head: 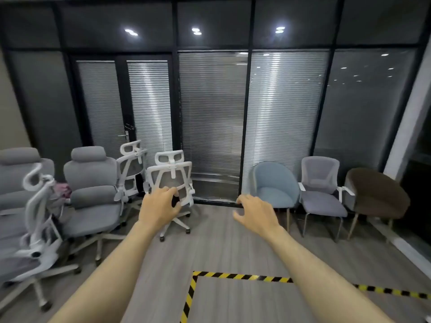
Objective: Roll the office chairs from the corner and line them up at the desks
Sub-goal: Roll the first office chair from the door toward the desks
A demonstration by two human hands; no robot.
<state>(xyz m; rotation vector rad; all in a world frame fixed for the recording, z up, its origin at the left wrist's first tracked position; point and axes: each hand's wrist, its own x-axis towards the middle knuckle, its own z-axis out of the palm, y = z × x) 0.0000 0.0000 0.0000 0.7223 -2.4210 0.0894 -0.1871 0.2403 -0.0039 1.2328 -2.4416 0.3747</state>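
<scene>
White mesh office chair point(171, 180) before left hand point(158, 207); no legible writing.

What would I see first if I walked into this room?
Two bare arms reach forward, the left hand in front of a white mesh office chair and the right hand open in the air. More grey and white wheeled chairs crowd the left corner. Yellow-and-black tape stripes the floor below.
</scene>
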